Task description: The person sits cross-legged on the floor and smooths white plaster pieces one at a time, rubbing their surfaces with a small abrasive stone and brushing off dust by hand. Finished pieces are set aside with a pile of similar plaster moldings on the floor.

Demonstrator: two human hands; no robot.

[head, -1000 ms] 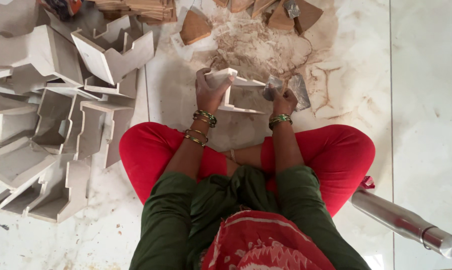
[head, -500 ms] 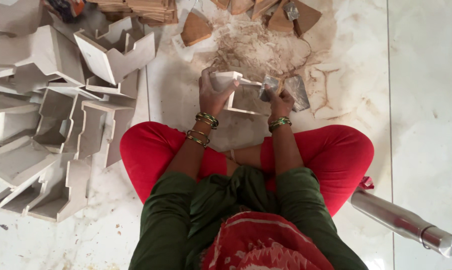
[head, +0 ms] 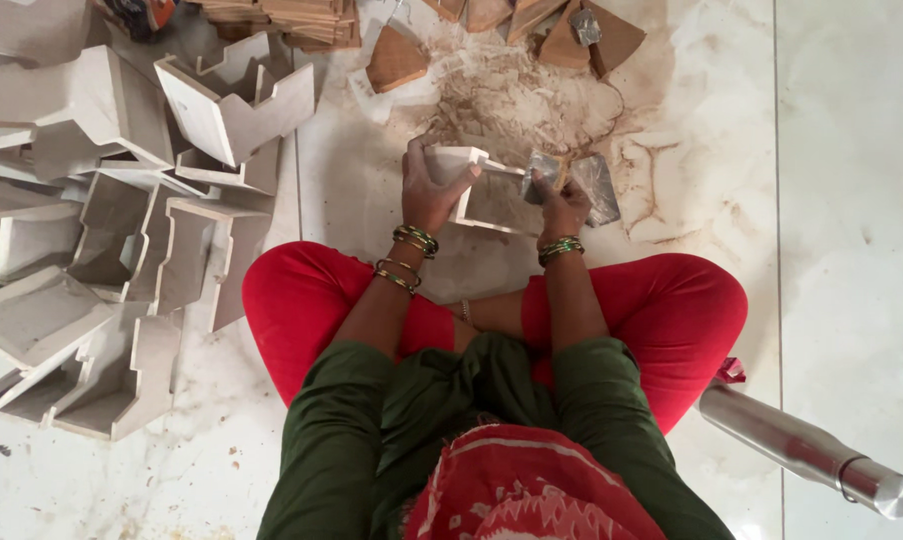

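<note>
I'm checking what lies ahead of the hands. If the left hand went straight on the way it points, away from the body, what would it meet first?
The left hand, gripping the pale wooden piece, points up the floor. Straight on, it would probably first meet the pile of wood shavings, then the brown triangular pieces; depth is unclear.

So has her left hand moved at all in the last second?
Barely: the left hand keeps gripping the pale wooden piece, just below the sawdust pile.

The floor (head: pixel 851 200) was pale, veined marble. A heap of pale grey angled wooden pieces (head: pixel 101 230) lay on its left side. Brown wooden wedges (head: pixel 396 60) and a patch of sawdust (head: pixel 511 100) lay at the top. A metal cylinder (head: pixel 801 450) rested at lower right.
</note>
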